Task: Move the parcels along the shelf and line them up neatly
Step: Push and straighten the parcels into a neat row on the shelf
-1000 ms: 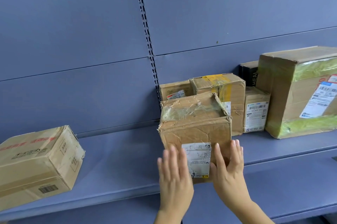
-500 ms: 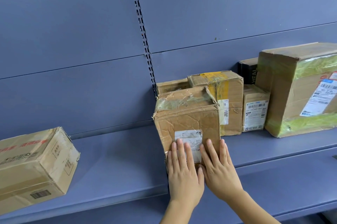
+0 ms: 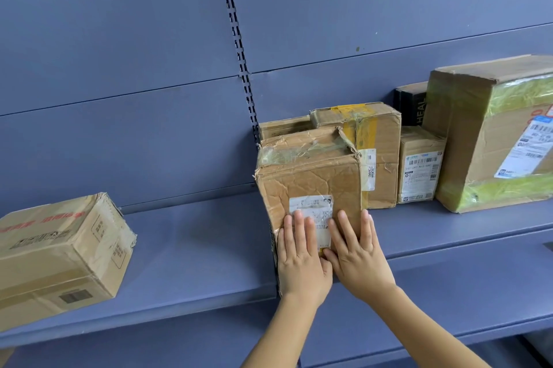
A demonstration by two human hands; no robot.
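Note:
A crumpled brown parcel with a white label stands on the blue shelf, in front of a row of other parcels. My left hand and my right hand press flat against its front face with straight fingers, side by side over the label. Behind it sit a low brown box and a parcel with yellow tape. Further right are a small labelled parcel, a black box and a large parcel with green tape. A separate tilted brown box lies at the left.
The shelf's blue back panel has a slotted upright down the middle. A stretch of bare shelf lies between the left box and the crumpled parcel. A lower shelf edge runs below my arms.
My hands went from hovering near the crumpled parcel to lying flat on its front. The parcel has slid back toward the row behind it.

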